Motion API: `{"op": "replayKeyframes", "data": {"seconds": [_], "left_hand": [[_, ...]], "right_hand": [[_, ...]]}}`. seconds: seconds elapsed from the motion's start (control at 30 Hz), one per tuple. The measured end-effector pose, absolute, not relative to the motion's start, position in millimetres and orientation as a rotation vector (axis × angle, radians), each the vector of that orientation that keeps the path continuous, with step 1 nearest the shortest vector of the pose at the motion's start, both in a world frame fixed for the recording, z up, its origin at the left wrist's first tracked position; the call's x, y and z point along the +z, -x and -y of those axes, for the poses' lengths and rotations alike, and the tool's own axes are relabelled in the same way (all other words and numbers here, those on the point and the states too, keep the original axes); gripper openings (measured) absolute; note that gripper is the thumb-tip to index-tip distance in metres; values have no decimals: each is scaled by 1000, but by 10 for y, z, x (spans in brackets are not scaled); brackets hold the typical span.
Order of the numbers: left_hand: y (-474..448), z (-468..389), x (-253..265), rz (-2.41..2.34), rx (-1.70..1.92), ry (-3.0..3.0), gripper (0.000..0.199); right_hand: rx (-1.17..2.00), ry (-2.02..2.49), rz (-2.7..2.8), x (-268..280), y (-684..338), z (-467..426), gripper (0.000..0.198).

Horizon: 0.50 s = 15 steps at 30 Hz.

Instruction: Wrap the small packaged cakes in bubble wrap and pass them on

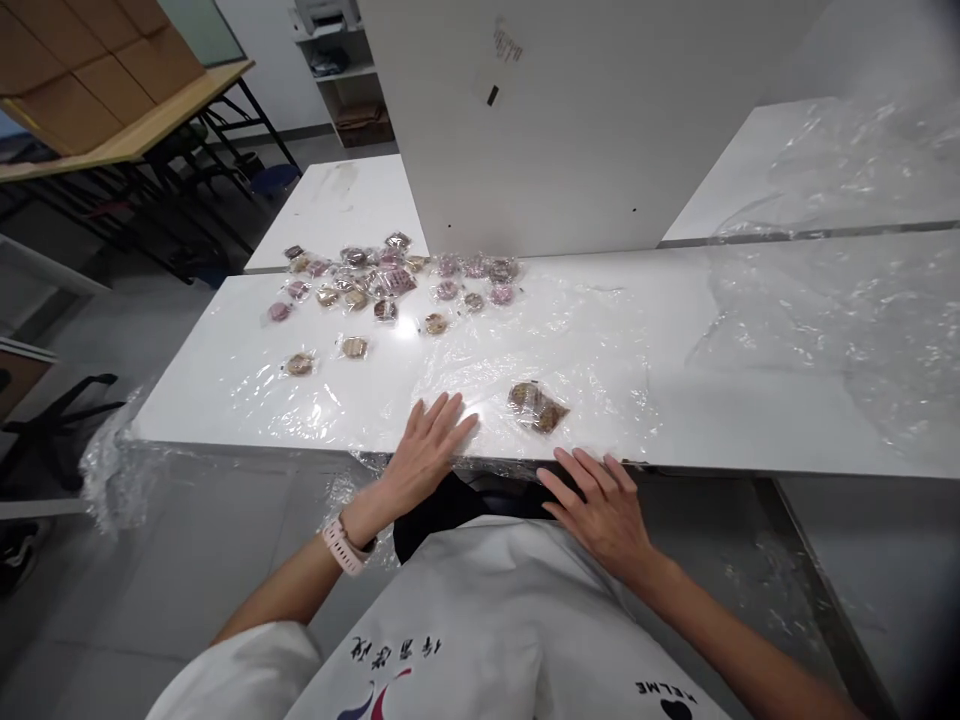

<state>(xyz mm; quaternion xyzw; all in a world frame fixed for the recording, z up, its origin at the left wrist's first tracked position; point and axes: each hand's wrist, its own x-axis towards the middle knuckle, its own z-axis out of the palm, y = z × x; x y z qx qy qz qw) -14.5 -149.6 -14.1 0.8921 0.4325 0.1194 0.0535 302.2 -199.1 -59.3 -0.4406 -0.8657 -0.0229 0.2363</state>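
Note:
My left hand [421,455] rests at the near edge of the white table [720,400], fingers spread on clear plastic film [585,330]. My right hand [600,505] is at the same edge, its fingers stretched out and nothing in them. Between and just beyond the hands lies a brown wrapped snack packet [537,407], touched by neither hand. Farther off to the left, several small wrapped snacks [356,297] in pink, tan and dark brown lie loosely grouped. Two tan wrapped pieces, one round [300,364] and one squarish [354,347], sit apart from the group, nearer to me.
A tall white panel [570,130] stands behind the table's middle. Crumpled clear plastic [840,300] covers the right side, and more film [116,470] hangs over the left edge. Cardboard boxes [97,70] stand on a wooden table at the back left, near a blue stool [274,179].

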Motion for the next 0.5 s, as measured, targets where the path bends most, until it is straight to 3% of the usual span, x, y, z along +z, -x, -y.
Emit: {"op": "replayKeyframes", "data": {"seconds": [0.1,0.2,0.3,0.33,0.5], "left_hand": [[373,1579,-232,-1306,566,-2669,36],[430,1565,-76,-1278,699,-2548,15],[396,1410,234,-1310,673,-2360,19],[377,1314,335,-1332,632,-2297,22],[238,606,631,-1540,215,-2216,32]], "right_hand": [[-146,1333,2240,-786,-3032,2097,60],[-25,1326,2136,-655,-3156,1972,43],[294,1293,2066,-333,-3309,1779,14],[425,1313,2030,-224,-3355,1702,14],[921,1622,1835,110,-3478,1172,41]]}}
